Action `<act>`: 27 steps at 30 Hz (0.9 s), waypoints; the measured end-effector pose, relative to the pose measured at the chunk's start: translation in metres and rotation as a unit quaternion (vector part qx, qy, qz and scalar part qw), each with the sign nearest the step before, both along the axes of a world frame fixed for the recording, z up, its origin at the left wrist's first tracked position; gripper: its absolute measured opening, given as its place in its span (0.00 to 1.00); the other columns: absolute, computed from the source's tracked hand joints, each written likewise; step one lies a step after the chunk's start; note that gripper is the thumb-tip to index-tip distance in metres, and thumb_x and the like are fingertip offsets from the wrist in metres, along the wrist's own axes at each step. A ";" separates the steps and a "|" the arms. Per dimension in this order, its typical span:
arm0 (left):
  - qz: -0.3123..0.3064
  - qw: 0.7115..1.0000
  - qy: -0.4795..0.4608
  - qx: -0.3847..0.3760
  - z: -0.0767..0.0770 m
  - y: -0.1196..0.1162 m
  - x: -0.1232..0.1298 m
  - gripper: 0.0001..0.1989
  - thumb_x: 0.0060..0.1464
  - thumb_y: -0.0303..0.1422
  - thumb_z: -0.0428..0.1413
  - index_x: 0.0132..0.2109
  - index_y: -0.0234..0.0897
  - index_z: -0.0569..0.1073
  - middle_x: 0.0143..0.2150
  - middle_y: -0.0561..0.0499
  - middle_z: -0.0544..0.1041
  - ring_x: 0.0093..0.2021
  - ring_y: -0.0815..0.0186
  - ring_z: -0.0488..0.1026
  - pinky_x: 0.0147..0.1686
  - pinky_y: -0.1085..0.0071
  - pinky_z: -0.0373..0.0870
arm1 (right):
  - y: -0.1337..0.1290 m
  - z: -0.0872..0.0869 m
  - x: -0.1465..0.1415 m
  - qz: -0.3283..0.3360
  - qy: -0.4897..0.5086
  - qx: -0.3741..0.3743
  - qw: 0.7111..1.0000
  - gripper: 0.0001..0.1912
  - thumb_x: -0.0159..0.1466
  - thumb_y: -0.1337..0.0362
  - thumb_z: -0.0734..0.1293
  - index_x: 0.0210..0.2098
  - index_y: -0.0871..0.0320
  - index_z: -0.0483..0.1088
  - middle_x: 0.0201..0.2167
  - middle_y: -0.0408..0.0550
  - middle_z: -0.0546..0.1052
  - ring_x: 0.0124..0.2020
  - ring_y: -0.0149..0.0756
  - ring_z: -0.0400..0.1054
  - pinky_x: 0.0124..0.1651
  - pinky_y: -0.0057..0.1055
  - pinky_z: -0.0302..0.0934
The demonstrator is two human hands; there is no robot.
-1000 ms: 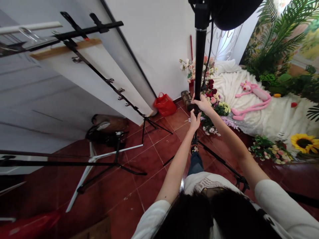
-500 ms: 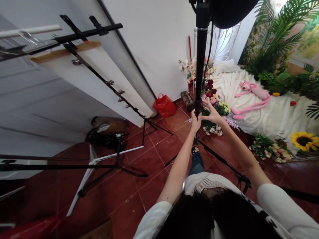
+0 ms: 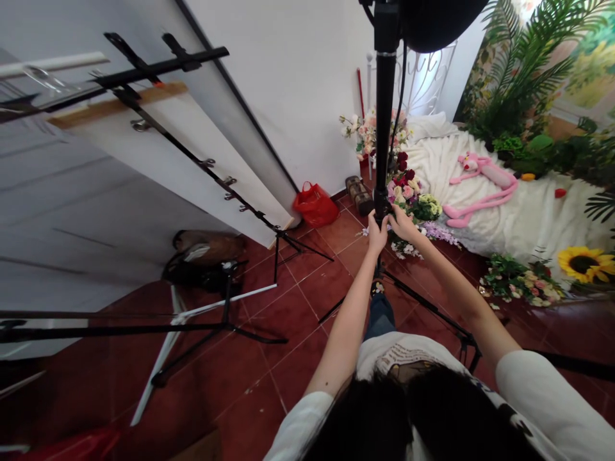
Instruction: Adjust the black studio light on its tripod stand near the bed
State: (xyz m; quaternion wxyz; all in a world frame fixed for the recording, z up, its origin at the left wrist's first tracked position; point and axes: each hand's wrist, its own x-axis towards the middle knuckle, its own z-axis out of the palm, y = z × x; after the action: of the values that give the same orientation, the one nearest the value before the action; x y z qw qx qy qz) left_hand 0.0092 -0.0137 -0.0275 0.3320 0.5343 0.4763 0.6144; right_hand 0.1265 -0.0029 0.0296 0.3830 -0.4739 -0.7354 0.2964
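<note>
A black light stand rises upright in front of me, with a dark lamp head at the top edge and a cable beside its pole. My left hand is closed around the lower pole, just under a black collar. On the right of that same joint, my right hand has its fingers closed at the collar, where a small knob seems to be; the fingertips are partly hidden. The stand's legs spread over the red tiles by my foot.
To the left stand a backdrop frame with clips, a white board and tripod legs. A red bag sits by the wall. On the right, flowers border a white fur blanket with a pink plush toy.
My right hand's spread fingers have closed in on the joint and moved slightly down. My left hand stays on the pole. The view has shifted a little.
</note>
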 end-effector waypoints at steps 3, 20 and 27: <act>-0.008 1.000 -0.003 -0.008 0.001 0.000 -0.001 0.31 0.58 0.57 0.49 0.57 0.38 0.61 0.57 0.37 0.70 0.59 0.59 0.69 0.61 0.58 0.64 | 0.009 -0.001 -0.006 -0.026 0.042 -0.026 0.998 0.21 0.68 0.56 0.55 0.54 0.61 0.64 0.52 0.60 0.73 0.56 0.42 0.67 0.64 0.39 0.56; -0.013 1.000 0.006 -0.002 0.002 0.002 -0.005 0.28 0.58 0.53 0.53 0.56 0.37 0.63 0.54 0.38 0.72 0.57 0.58 0.70 0.59 0.58 0.65 | 0.030 0.020 -0.021 -0.177 0.207 -0.236 0.933 0.12 0.58 0.66 0.70 0.32 0.55 0.60 0.18 0.33 0.63 0.19 0.25 0.58 0.24 0.23 0.54; -0.002 1.000 0.024 0.007 -0.001 0.004 -0.005 0.27 0.58 0.52 0.53 0.55 0.38 0.62 0.53 0.39 0.72 0.55 0.58 0.70 0.59 0.57 0.64 | 0.056 0.006 -0.015 -0.122 0.152 -0.271 0.943 0.09 0.55 0.62 0.71 0.28 0.56 0.66 0.11 0.35 0.59 0.12 0.26 0.51 0.15 0.25 0.45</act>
State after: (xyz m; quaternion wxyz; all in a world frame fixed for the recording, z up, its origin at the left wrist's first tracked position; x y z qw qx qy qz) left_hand 0.0046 -0.0093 -0.0287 0.3181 0.5520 0.4789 0.6039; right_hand 0.1120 0.0527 0.0358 0.3809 -0.5949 -0.4972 0.5039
